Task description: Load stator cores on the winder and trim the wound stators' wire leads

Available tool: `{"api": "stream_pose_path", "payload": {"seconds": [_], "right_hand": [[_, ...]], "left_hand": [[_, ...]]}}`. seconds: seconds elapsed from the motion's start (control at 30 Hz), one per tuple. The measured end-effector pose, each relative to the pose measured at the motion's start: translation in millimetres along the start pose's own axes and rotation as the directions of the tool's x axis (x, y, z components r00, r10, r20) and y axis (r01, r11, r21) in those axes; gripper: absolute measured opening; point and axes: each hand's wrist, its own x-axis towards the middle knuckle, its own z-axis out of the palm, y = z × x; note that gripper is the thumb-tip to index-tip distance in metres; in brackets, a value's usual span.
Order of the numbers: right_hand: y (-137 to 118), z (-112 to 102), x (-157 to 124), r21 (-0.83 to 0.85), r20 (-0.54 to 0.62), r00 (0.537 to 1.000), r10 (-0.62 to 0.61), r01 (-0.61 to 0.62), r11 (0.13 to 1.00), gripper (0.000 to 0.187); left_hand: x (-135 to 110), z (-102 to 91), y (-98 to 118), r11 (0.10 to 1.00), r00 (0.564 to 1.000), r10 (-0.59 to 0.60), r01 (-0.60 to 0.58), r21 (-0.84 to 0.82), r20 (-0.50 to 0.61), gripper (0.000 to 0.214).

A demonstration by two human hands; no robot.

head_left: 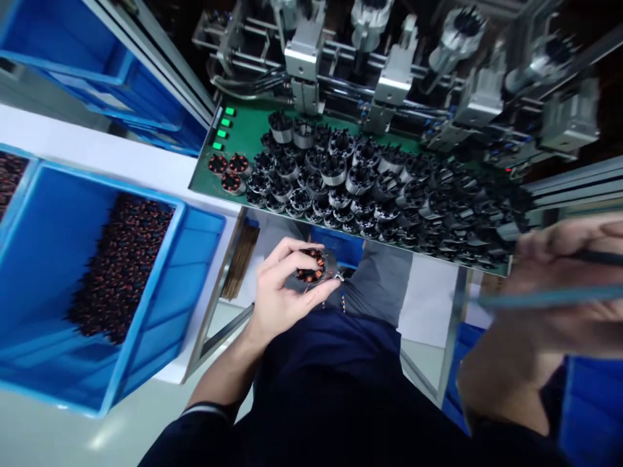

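Room between left hand (280, 292) and right hand (549, 251), close-packed cores (361, 178) beyond.

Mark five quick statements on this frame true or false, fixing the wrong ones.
1. The left hand holds a coil. True.
2. The right hand touches that coil. False: the right hand is well apart from it, at the picture's right side, blurred.
3. Four green squares sit at one end of the green board. True.
4. The grey rings lie inside the blue bin on the left. False: they stand crowded on the board.
5. Small dark parts are heaped in that bin. True.
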Motion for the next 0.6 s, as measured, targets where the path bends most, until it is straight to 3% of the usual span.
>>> {"api": "stream_pose_path", "payload": {"seconds": [0.07, 0.13, 0.17, 0.23, 0.3, 0.47, 0.6], "right_hand": [[-11.9, 27.1, -28.2, 0.253, 0.027, 0.995, 0.092, -0.096, 0.963, 0.053], [-24.3, 59.3, -60.2, 0.399, 0.234, 0.921, 0.312, -0.384, 0.833, 0.036], [-30.2, 74.9, -75.5, 0.428, 0.297, 0.884, 0.362, -0.462, 0.777, 0.027], [-39.7, 101.2, -100.3, 0.416, 0.355, 0.854, 0.38, -0.509, 0.754, 0.021], [-44.7, 118.0, -113.7, 0.368, 0.362, 0.856, 0.369, -0.495, 0.787, 0.025], [-37.8, 127.9, -109.6, 0.396, 0.402, 0.846, 0.35, -0.506, 0.766, 0.03], [-31.2, 126.0, -101.4, 0.386, 0.484, 0.802, 0.35, -0.555, 0.737, 0.022]], "left_hand": [[0.7, 2.9, -0.3, 1.0, 1.0, 0.023, -0.023, 0.01, -0.012, 0.035], [1.0, 5.9, 0.4, 0.999, 0.999, 0.043, -0.043, 0.023, -0.018, 0.035], [1.0, 7.1, 1.0, 0.998, 0.999, 0.048, -0.047, 0.029, -0.019, 0.035], [0.9, 8.7, 2.2, 0.998, 0.998, 0.053, -0.052, 0.039, -0.017, 0.035], [0.6, 8.4, 3.0, 0.997, 0.998, 0.062, -0.061, 0.054, -0.011, 0.033], [-2.2, 1.3, 2.4, 0.992, 0.996, 0.076, -0.079, 0.097, 0.038, 0.026], [-7.2, -3.5, -1.0, 0.991, 0.99, 0.086, -0.097, 0.097, 0.116, 0.021]]}}
